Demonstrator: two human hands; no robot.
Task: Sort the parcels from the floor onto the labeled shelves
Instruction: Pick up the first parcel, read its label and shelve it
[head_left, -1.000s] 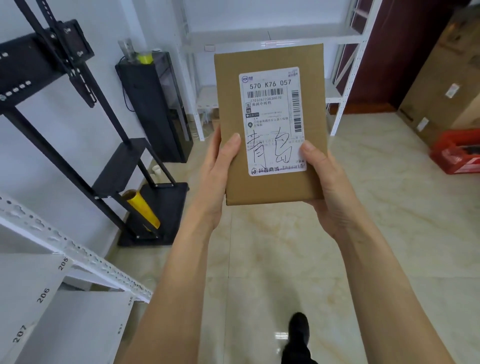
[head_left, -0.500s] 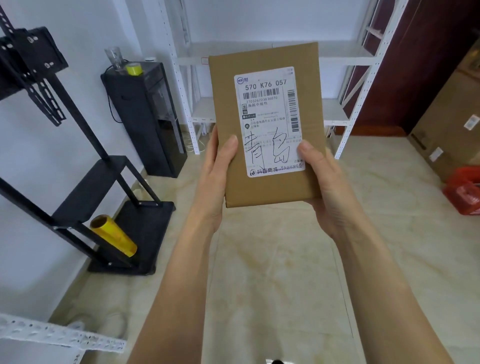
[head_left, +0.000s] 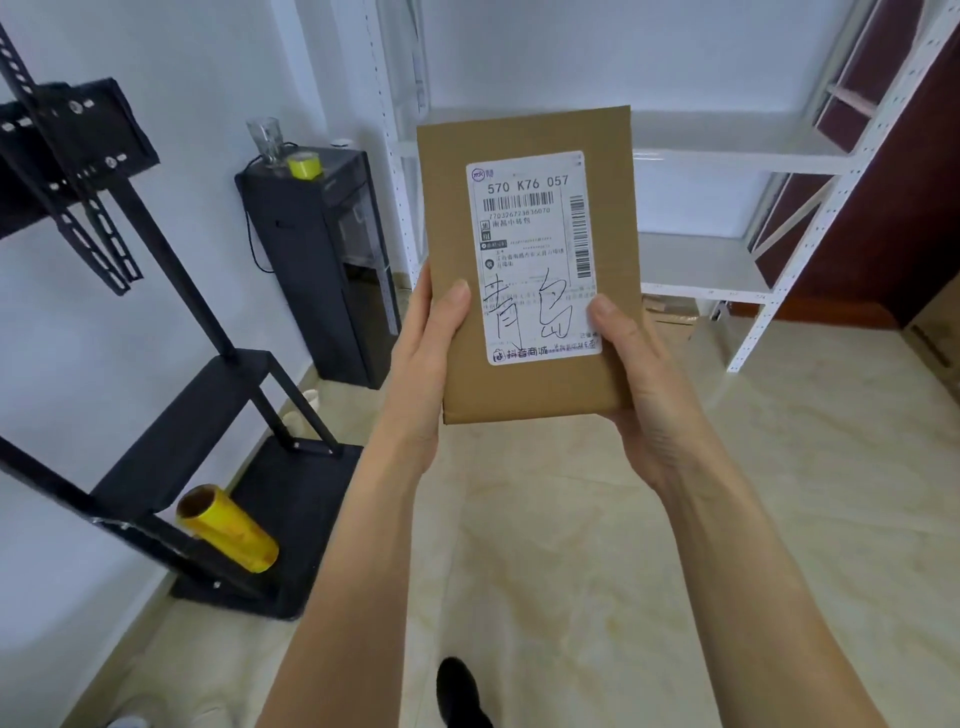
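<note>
Beyond the hands stands the white shelf unit (head_left: 727, 156). Between them, upright, the flat cardboard parcel (head_left: 535, 260) looks stiff and light; its lower side edges suit gripping. Left hand (head_left: 426, 358) and right hand (head_left: 639, 374) clasp it, thumbs on the label (head_left: 535, 254).

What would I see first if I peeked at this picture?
First, a flat brown parcel held upright in the middle by a left hand and a right hand, its white label facing you. Then a yellow roll lying low on the left.
</note>
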